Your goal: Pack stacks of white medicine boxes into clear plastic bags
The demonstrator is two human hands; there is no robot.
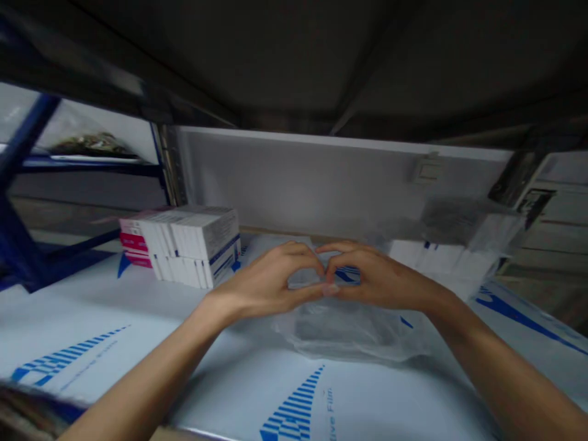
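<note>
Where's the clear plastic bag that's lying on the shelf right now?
In the head view, the clear plastic bag lies right of centre on the film-covered shelf, below the left hand and right hand, nearer than the white boxes at right.

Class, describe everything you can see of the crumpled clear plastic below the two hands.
The crumpled clear plastic looks thin, colourless and see-through, with wrinkles and a pale sheen; whether it is a bag or a sheet is unclear. It lies low and loosely spread on the pale printed film, near the middle of the view, with an uneven front edge. The left hand and right hand partly hide its far side; whether their fingers touch it cannot be told.
</note>
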